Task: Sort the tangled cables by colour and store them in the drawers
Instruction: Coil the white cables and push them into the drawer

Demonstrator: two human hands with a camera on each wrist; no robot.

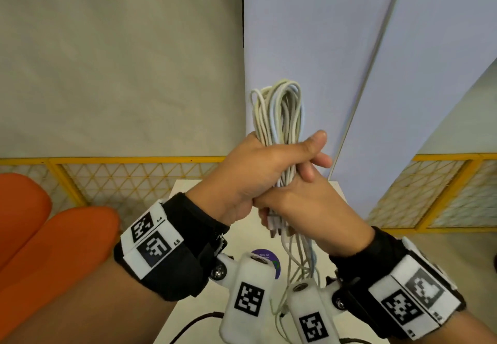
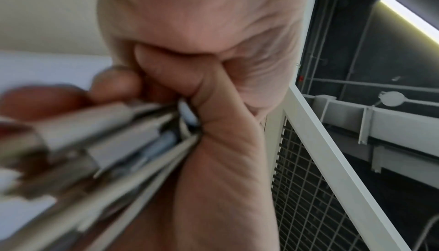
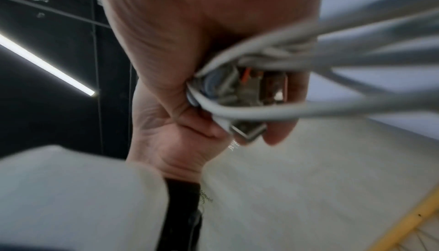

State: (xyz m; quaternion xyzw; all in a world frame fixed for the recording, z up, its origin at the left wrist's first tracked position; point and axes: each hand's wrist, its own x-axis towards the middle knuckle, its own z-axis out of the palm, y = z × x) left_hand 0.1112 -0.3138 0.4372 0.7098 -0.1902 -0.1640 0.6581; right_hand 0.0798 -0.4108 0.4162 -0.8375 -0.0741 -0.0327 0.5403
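Nearest the viewer, two wrist cameras (image 1: 248,300) sit side by side on black straps, above a white table (image 1: 188,303) on which a dark cable (image 1: 193,322) trails. Loose white cable tails (image 1: 298,260) hang between the wrists toward the table.

Just beyond, both hands meet at chest height, one wrapped over the other. The left hand (image 1: 250,171) is curled round the bundle of white cables (image 1: 279,117), thumb stretched across its front. The right hand (image 1: 304,206) grips the same bundle directly below, fingers curled round the lower strands and the plugs (image 1: 277,229), which poke out under the fist. The right wrist view shows metal plug ends (image 3: 247,131) crowded inside the curled fingers (image 3: 280,120); the left wrist view shows blurred plugs (image 2: 99,123) leading out of the closed left fist (image 2: 213,105).

The bundle's long axis runs nearly upright: folded loops rise above the left hand, tails drop below the right. The bundle is therefore held in both hands equally, clear of the table.

Farther off stand an orange seat (image 1: 40,230), a yellow mesh fence (image 1: 129,179), and pale wall panels (image 1: 322,47). No drawer is visible, so which way the bundle must travel cannot be told; the coming move probably calls for folding in the hanging tails and freeing one hand.
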